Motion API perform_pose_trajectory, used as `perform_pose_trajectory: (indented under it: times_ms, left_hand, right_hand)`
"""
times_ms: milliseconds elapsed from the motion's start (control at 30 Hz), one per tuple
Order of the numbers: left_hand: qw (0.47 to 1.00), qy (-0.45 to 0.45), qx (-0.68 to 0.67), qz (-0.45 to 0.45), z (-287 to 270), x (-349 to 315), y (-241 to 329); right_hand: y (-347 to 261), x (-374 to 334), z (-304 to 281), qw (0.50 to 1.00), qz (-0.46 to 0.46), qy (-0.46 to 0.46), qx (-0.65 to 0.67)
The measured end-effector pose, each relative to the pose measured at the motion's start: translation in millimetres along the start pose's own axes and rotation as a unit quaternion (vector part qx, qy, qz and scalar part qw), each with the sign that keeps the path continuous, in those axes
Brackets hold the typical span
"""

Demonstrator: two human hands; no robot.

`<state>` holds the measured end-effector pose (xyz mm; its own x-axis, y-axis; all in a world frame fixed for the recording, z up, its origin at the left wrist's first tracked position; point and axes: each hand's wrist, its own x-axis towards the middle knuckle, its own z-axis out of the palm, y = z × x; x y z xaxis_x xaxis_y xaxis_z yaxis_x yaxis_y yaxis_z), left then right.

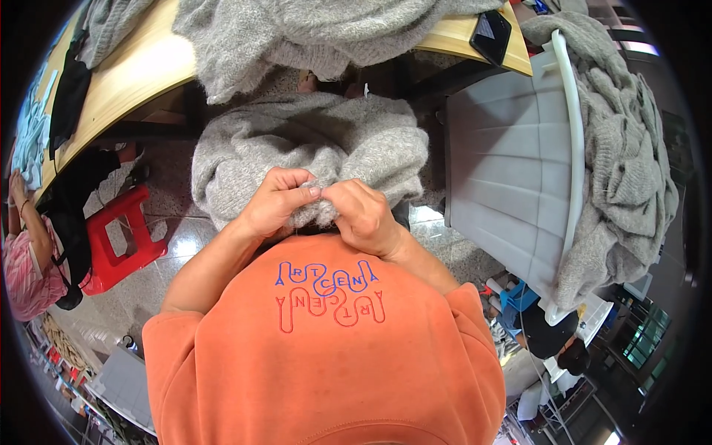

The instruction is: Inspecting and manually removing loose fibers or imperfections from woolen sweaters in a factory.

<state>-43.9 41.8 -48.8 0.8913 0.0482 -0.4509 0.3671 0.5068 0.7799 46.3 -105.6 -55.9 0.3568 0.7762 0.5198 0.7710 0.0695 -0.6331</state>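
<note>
A fuzzy grey knitted garment (259, 137) lies bunched across my lap, its near edge gathered up between my hands. My left hand (276, 202) pinches that edge between thumb and forefinger. Close against it, my right hand (361, 211) is closed on the same gathered knit, fingers curled inward. The two hands nearly touch at the fingertips. Whether a needle or thread is between them is too small to make out.
More grey knitwear (319, 33) hangs over the wooden table (141, 81) ahead, with a dark phone (491, 37) at its right end. A large grey plastic bin (512, 163) heaped with knitwear (619, 170) stands right. At left are a red stool (122, 237) and a seated person (33, 256).
</note>
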Motion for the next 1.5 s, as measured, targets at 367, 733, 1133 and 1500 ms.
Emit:
perform_pose_trajectory:
  times_ms: [367, 733, 1133, 1500]
  left_hand:
    - [0.998, 0.026, 0.051, 0.024, 6.9, 0.4, -1.5]
    - [0.998, 0.032, -0.050, 0.022, 1.8, -2.5, -8.9]
    - [0.995, 0.075, 0.026, 0.053, 2.7, -5.7, -12.1]
    - [0.975, 0.119, 0.161, 0.100, 4.3, -13.4, -16.5]
  right_hand:
    - [-5.5, 0.2, -12.8, 0.997, -0.050, 0.038, -0.033]
    - [-4.9, 3.4, -5.6, 0.997, -0.056, 0.006, -0.058]
    - [-2.1, 4.4, -0.4, 0.997, -0.030, -0.014, -0.063]
    - [7.5, 12.0, -6.8, 0.990, 0.061, -0.077, 0.102]
